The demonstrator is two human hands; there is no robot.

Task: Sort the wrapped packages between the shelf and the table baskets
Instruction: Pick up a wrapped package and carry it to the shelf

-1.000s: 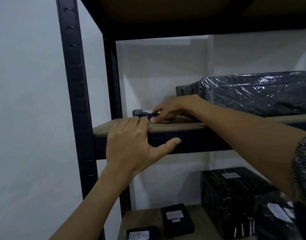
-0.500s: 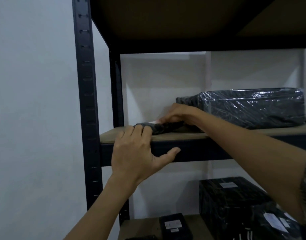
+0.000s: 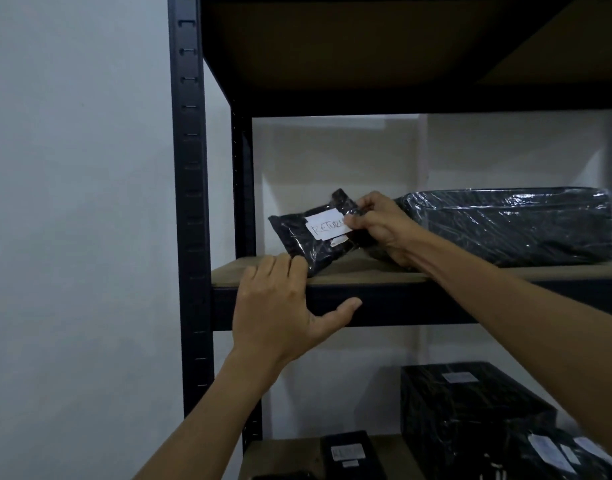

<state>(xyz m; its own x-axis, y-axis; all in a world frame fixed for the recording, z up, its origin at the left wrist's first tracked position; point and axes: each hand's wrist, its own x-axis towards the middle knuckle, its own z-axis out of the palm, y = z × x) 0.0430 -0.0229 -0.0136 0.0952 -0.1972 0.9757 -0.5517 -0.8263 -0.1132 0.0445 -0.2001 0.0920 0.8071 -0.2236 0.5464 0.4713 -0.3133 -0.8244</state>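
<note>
A small flat black wrapped package with a white handwritten label is tipped up on its lower edge on the wooden shelf board. My right hand pinches its upper right end, thumb across the label. My left hand rests on the shelf's front edge, fingers on the board touching the package's lower corner, thumb under the dark rail. A long black package in shiny film lies on the same shelf to the right.
The black metal upright stands at the left, a dark shelf board above. On the lower shelf sit a large black box, a small labelled black package and another labelled package at the bottom right. White wall behind.
My right hand has tilted the small package up from lying flat, so its label now faces me. The left hand has stayed on the shelf edge. The view has shifted upward.
</note>
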